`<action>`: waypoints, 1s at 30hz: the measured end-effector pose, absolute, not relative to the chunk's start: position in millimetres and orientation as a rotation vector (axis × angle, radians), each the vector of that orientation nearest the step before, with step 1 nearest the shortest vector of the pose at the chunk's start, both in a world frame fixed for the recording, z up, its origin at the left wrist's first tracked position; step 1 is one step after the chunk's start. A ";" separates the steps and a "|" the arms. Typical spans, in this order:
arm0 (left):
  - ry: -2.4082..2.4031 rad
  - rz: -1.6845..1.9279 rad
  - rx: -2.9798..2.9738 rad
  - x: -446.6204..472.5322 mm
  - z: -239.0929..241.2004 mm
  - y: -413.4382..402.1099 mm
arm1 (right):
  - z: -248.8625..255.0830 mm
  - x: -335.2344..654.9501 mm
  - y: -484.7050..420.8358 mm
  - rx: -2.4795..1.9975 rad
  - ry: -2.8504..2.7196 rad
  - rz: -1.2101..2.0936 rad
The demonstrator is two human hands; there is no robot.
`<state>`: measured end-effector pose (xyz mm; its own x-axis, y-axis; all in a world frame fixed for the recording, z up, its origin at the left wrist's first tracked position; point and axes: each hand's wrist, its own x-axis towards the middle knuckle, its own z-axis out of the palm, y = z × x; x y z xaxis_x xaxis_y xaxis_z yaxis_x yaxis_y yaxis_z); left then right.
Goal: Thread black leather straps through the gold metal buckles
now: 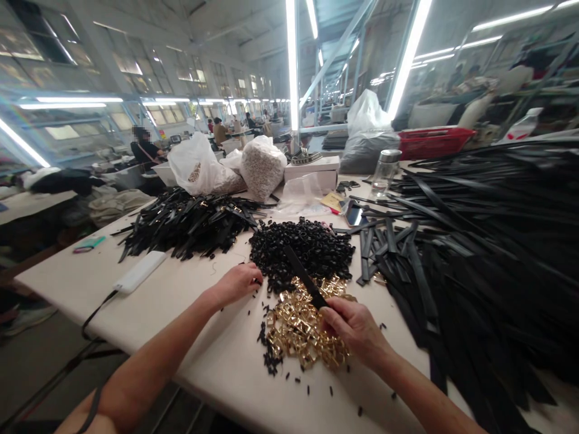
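Right hand (355,328) pinching black strap (303,277) over gold buckles (298,331); left hand (237,283) curled, fingertips in black loops (303,247).

White table (212,361) under straps (474,253), buckles (298,331)

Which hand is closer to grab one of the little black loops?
Left. The left hand already touches the edge of the black loops pile, fingers free. The right hand is busy holding a black strap over the gold buckles.
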<state>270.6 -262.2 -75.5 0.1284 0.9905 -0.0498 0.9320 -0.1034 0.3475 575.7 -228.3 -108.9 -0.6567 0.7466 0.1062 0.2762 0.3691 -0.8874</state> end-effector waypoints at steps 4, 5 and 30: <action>1.866 0.274 2.104 272.6 -73.2 -265.0 | -106.2 574.7 -229.4 -0.902 -2.117 1.234; 1.859 0.279 2.091 275.1 -71.0 -266.1 | -105.8 574.6 -229.9 -0.906 -2.115 1.229; 1.221 1.207 1.052 389.0 -92.1 -256.8 | -102.7 576.2 -228.2 -0.972 -2.109 1.079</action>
